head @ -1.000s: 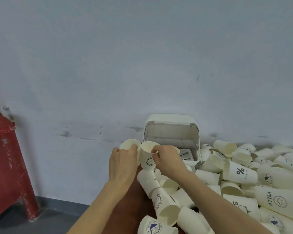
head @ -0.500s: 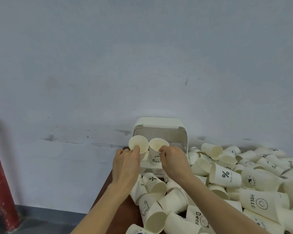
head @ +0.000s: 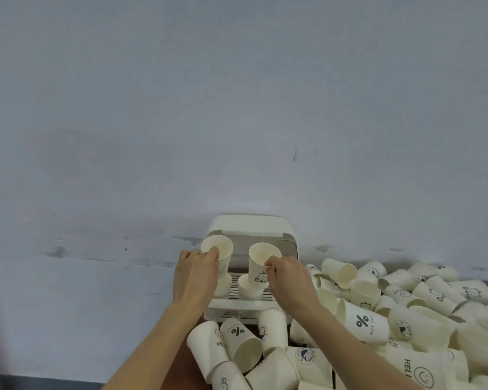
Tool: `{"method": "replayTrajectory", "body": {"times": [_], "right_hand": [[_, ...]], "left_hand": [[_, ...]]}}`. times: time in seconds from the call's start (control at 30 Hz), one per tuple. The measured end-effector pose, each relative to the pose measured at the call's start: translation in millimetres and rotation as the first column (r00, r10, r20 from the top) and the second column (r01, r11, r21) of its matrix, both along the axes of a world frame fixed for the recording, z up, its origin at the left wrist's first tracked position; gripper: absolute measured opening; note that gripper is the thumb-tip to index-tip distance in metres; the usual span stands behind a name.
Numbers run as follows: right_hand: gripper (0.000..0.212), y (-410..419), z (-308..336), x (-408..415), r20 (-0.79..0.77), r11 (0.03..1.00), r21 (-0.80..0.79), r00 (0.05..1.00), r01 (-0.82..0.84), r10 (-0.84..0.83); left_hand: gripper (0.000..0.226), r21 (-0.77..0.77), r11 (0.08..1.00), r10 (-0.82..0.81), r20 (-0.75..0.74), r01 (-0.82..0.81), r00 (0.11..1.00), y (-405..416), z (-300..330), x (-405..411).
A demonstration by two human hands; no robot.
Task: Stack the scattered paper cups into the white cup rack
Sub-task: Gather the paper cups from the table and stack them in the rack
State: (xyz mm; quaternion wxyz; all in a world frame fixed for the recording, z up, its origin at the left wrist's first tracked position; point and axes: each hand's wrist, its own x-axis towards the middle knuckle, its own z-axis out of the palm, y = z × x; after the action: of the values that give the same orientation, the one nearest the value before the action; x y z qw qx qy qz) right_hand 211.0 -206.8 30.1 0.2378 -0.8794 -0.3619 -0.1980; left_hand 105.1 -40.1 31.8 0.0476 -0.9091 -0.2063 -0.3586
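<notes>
Hands (head: 197,270) (head: 286,273) each pinch one cup (head: 219,253) (head: 261,263) | rack (head: 248,225) interior partly hidden

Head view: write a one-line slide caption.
Each hand, left hand and right hand, lowers a paper cup onto upright cups in the white cup rack beside a scattered pile.
</notes>
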Motion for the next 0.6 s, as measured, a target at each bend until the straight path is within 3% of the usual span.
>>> {"method": "replayTrajectory", "body": {"times": [0.4,0.6], "right_hand": [[0.026,20,-14,25,0.077,0.999,-0.006,0.996,-0.039,0.04],[0.023,35,-34,30,0.053,0.989,-0.146,0.999,0.002,0.006]], "left_hand": [[0.036,-0.032,0.998,-0.054,-0.063,0.052,0.997,18,-21,27],[0.015,-0.091,0.995,-0.049,-0.165,0.034,0.985,38,-47,37]]}}
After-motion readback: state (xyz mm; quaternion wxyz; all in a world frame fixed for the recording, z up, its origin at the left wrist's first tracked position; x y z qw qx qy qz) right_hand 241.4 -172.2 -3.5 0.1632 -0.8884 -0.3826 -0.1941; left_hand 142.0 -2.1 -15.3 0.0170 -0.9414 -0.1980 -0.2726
